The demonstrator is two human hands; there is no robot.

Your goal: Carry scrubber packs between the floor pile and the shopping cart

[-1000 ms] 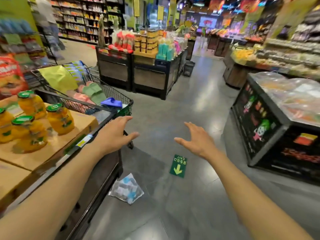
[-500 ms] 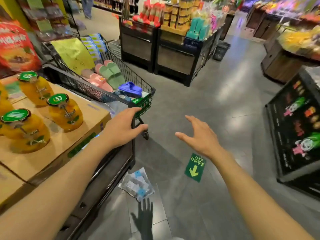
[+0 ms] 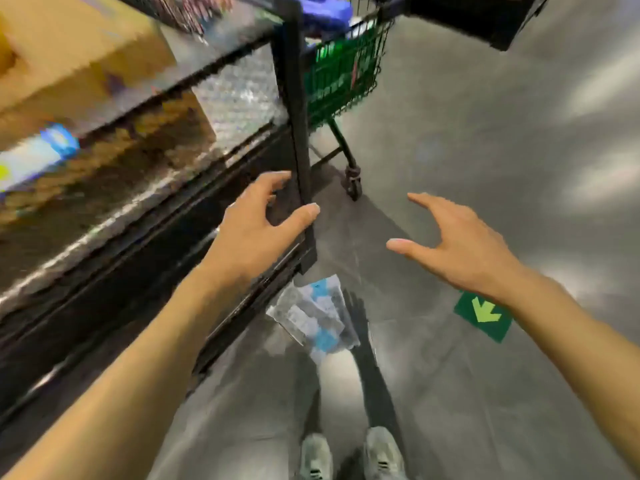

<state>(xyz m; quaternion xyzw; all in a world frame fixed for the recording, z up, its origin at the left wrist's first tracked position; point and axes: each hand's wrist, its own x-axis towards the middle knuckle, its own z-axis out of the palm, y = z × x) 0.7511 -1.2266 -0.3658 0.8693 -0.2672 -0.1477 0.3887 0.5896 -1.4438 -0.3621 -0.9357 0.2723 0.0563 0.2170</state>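
A clear plastic packet (image 3: 313, 318) with blue and white print lies on the grey floor at the foot of a black display stand (image 3: 296, 133). My left hand (image 3: 258, 225) hovers in front of the stand's corner post, fingers spread and holding nothing. My right hand (image 3: 457, 242) is stretched out over the floor to the right, fingers straight and empty. Both hands are above the packet, and neither touches it. My two grey shoes (image 3: 349, 457) show at the bottom edge.
A green wire shopping cart (image 3: 341, 81) stands just behind the stand, with a blue slipper (image 3: 323, 10) in it. Cardboard boxes (image 3: 79, 53) sit on the stand's top. A green arrow sticker (image 3: 483, 315) is stuck to the floor at the right.
The view has tipped steeply down toward the floor and my feet. Both hands have dropped lower toward the packet, which now lies nearer the middle of the view.
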